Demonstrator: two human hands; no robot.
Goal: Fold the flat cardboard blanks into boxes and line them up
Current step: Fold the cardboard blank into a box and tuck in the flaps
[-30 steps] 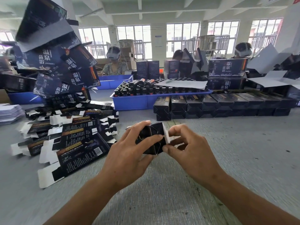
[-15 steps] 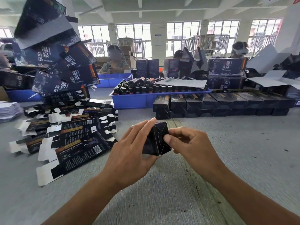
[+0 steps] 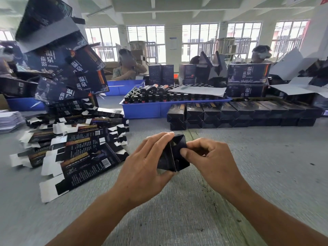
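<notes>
Your left hand [image 3: 142,167] cups one dark box [image 3: 173,153] above the grey tabletop [image 3: 266,166], fingers [image 3: 159,139] held close together over its top, thumb beneath. Your right hand [image 3: 213,158] has its fingers curled, the thumb pressing the end flap. Left: a spread pile of flat blanks [image 3: 76,148], too overlapped to count. Beyond: folded boxes [image 3: 236,114] lined up in two stacked rows, and one blue tray [image 3: 159,109] of bottles. Three people sit behind.
</notes>
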